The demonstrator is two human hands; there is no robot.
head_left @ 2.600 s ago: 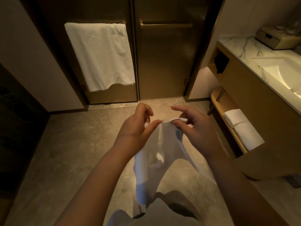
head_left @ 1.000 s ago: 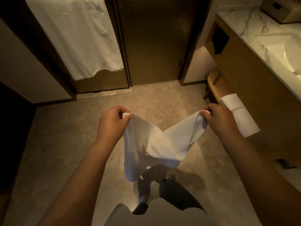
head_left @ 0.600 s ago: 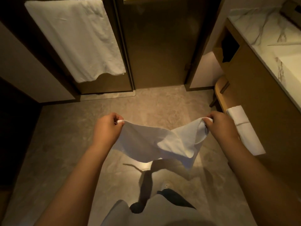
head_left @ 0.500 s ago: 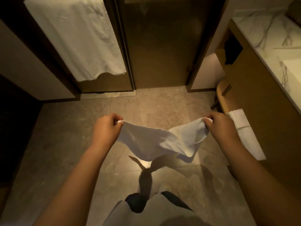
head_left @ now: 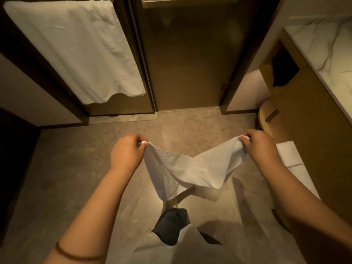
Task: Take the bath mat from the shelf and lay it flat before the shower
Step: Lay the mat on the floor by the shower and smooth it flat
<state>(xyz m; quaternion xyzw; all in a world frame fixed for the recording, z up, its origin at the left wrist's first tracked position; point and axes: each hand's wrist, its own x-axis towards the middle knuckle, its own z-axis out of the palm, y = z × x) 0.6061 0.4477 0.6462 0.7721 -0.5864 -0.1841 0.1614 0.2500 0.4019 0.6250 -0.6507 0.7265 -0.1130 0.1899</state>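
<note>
A white bath mat [head_left: 187,169] hangs in the air between my two hands, sagging in the middle over the tiled floor [head_left: 76,168]. My left hand [head_left: 127,151] pinches its left corner and my right hand [head_left: 261,147] grips its right corner. The mat is partly unfolded and still creased, its lower edge hanging above my feet. The glass shower door [head_left: 188,54] stands straight ahead, shut. The low wooden shelf [head_left: 266,114] sits under the vanity on the right.
A large white towel [head_left: 74,48] hangs on the left door panel. Folded white towels [head_left: 293,161] lie on the low shelf at right. The marble vanity top [head_left: 327,42] fills the upper right. A dark opening lies at far left.
My hands went from close together to spread wide, pulling the mat open. Over the last half second the view shifted a little and the mat sags lower in the middle.
</note>
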